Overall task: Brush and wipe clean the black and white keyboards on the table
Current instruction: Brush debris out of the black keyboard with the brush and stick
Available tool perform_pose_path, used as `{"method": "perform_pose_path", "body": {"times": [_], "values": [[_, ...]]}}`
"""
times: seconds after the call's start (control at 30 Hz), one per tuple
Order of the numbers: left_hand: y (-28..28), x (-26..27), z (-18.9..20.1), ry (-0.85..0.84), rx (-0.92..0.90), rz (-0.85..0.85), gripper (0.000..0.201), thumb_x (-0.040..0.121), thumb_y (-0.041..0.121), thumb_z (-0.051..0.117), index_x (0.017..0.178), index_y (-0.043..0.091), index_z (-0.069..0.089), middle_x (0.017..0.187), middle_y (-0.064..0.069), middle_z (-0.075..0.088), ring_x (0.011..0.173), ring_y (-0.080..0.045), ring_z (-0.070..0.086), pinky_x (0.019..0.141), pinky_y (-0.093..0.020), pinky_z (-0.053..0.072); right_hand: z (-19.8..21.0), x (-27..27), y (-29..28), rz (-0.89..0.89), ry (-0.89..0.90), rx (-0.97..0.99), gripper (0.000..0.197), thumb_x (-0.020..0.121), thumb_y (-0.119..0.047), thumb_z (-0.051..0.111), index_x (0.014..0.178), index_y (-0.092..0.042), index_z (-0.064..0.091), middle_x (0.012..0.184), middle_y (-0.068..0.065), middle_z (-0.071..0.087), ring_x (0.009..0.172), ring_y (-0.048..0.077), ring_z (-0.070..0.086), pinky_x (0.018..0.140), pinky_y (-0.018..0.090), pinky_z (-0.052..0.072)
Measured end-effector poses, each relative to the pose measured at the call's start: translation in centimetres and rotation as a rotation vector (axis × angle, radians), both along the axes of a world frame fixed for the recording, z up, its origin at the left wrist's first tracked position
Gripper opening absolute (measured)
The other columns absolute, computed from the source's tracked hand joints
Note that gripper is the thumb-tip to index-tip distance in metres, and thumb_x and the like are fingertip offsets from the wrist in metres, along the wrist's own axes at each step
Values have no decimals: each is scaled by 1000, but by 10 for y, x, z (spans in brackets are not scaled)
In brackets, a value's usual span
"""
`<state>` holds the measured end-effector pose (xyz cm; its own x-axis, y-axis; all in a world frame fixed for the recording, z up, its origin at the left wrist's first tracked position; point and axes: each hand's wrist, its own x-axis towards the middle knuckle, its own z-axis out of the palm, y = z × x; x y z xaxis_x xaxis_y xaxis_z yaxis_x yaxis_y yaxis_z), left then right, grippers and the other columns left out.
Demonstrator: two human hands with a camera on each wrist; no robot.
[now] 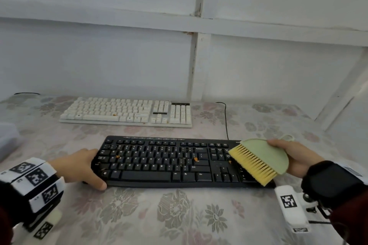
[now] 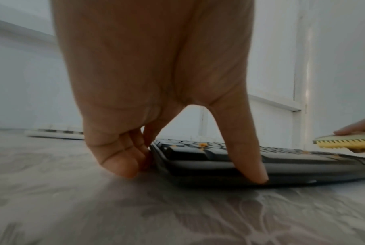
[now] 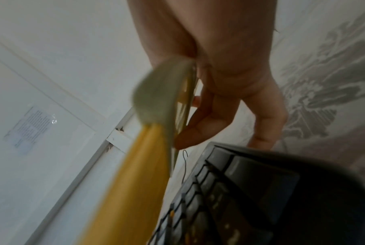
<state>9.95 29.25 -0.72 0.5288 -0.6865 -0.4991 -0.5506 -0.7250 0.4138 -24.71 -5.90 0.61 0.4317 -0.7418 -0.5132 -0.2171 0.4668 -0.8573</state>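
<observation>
A black keyboard (image 1: 159,161) lies near me on the flowered tablecloth, with orange crumbs (image 1: 196,158) scattered on its keys. My left hand (image 1: 83,167) grips its left end, thumb (image 2: 248,159) on the front edge and fingers (image 2: 122,159) curled at the side. My right hand (image 1: 294,157) holds a green brush (image 1: 266,155) with yellow bristles (image 1: 252,164) over the number pad at the keyboard's right end. In the right wrist view the brush (image 3: 162,99) hangs just above the black keyboard (image 3: 229,199). A white keyboard (image 1: 127,111) lies further back, one crumb on it.
A black cable (image 1: 226,119) runs from the back wall down to the black keyboard's far right corner. A pale plastic box (image 1: 8,137) sits at the left table edge. White wall panels close off the back and the right side.
</observation>
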Motion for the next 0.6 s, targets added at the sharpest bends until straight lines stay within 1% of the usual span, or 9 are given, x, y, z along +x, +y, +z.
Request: {"method": "perform_pose_path", "body": {"times": [0.03,0.1,0.13,0.2,0.27,0.37,0.43,0.5,0.6], "values": [[-1,1,-1,44,-23,28,101,24,47,82,115,20,47,111,4,57,102,-11,56,89,-23,46,0,0,0,-6,-11,4,15,93,-15,51,100,-4,59,75,15,71,58,26,70,50,38,58],[-2,2,-2,115,-44,87,99,26,33,87,113,16,43,107,1,60,101,-13,57,86,-24,47,1,-2,0,-11,-29,16,16,94,-17,51,100,-7,60,82,14,69,63,27,69,55,39,58],[-2,3,-3,129,-48,107,103,24,31,88,114,16,41,108,0,59,101,-14,57,88,-26,47,2,-2,0,-12,-35,24,16,94,-18,50,101,-8,60,86,14,68,67,27,68,57,38,58],[-1,6,-5,136,-61,145,116,16,32,89,118,14,36,109,-3,57,104,-18,56,96,-33,46,3,-2,1,-18,-49,33,16,95,-19,49,102,-9,59,88,14,66,68,27,67,56,38,58],[1,13,-10,151,-79,187,128,8,34,93,120,13,35,110,-8,58,104,-23,58,98,-40,46,3,-1,2,-32,-48,34,15,95,-19,48,100,-9,58,81,13,68,59,26,69,53,39,57],[3,20,-15,183,-115,210,134,-3,39,93,116,14,37,111,-11,59,104,-26,59,96,-44,48,1,0,4,-57,-50,29,13,96,-19,47,100,-12,57,86,13,65,56,25,68,61,40,53],[2,17,-14,216,-145,227,129,2,30,95,117,12,39,112,-11,58,104,-26,59,94,-43,49,0,-1,5,-56,-58,24,12,97,-20,46,100,-13,56,88,13,63,62,26,66,66,39,48],[1,14,-14,260,-178,263,121,11,16,90,120,10,37,112,-12,56,103,-28,58,90,-42,49,-1,-1,5,-60,-74,24,12,97,-20,46,101,-13,55,89,12,62,67,27,65,68,40,47],[0,12,-16,301,-213,279,117,16,11,86,122,10,35,112,-14,56,102,-27,57,87,-38,49,0,-2,4,-96,-84,35,15,96,-21,46,105,-14,55,87,12,65,56,25,69,68,42,49]]}}
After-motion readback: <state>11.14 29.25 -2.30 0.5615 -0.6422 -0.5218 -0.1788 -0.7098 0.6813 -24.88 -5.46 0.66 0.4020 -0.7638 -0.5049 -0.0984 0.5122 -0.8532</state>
